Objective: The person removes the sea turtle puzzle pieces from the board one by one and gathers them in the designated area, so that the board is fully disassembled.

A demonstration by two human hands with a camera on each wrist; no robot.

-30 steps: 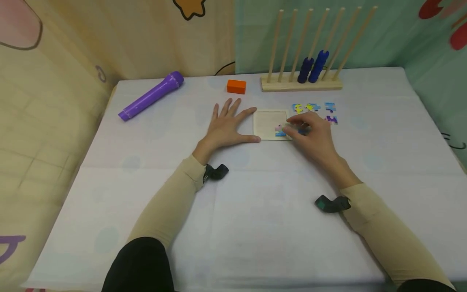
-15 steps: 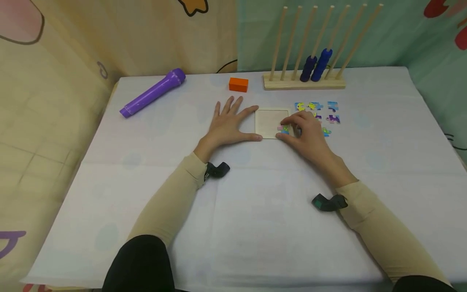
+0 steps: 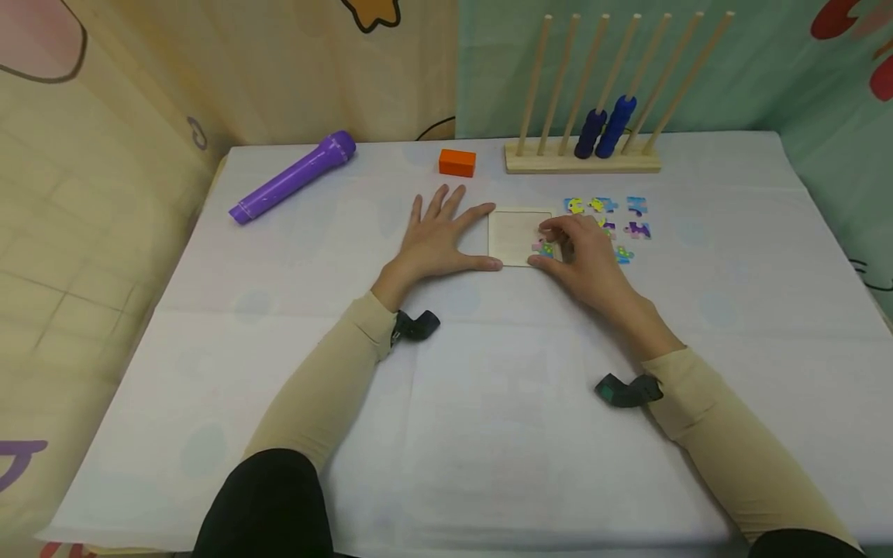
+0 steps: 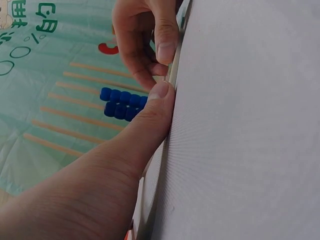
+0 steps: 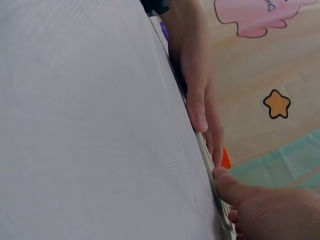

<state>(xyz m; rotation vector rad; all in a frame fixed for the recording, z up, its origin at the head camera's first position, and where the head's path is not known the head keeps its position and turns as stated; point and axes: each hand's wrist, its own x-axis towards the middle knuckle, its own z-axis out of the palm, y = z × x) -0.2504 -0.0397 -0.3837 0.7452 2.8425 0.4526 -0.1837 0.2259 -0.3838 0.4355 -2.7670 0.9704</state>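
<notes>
A small, shallow wooden puzzle tray [image 3: 512,232] lies on the white-covered table. My left hand [image 3: 434,244] is spread flat at its left side, thumb and index fingertips touching the tray's left corners. A pink, green and blue jigsaw piece [image 3: 544,247] sits in the tray's lower right part. Around that piece my right hand [image 3: 586,252] curls, thumb at the lower edge and index finger above; its palm side is hidden. In the left wrist view, the left thumb [image 4: 155,102] presses the tray's edge. The right thumb [image 5: 231,186] is at the edge in the right wrist view.
Several loose jigsaw pieces [image 3: 637,229] lie right of the tray, some partly behind the right hand. An orange block [image 3: 456,163] and a purple toy microphone [image 3: 293,177] lie farther back. A wooden peg rack [image 3: 582,163] with blue beads [image 3: 615,128] stands at the back.
My right hand has moved slightly left and down with the jigsaw piece over the tray's lower right, then stayed nearly still. The left hand keeps its place at the tray's left edge.
</notes>
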